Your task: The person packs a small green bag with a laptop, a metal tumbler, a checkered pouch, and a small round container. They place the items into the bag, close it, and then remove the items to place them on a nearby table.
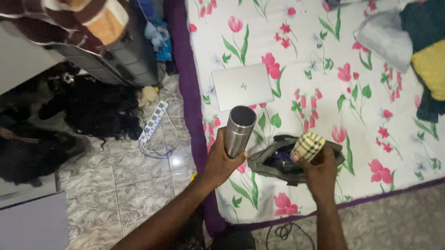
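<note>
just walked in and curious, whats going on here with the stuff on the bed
A person stands at a mattress with a white floral sheet. The left hand grips a cylindrical stainless steel flask, upright. The right hand holds a rolled beige plaid cloth over an open grey-green fabric bag lying on the sheet. A closed silver laptop lies just beyond, and folded clothes sit at the far corner.

Both forearms extended forward; left hand (221, 160) fingers wrapped tight in grip, right hand (320, 169) fingers curled closed.
</note>
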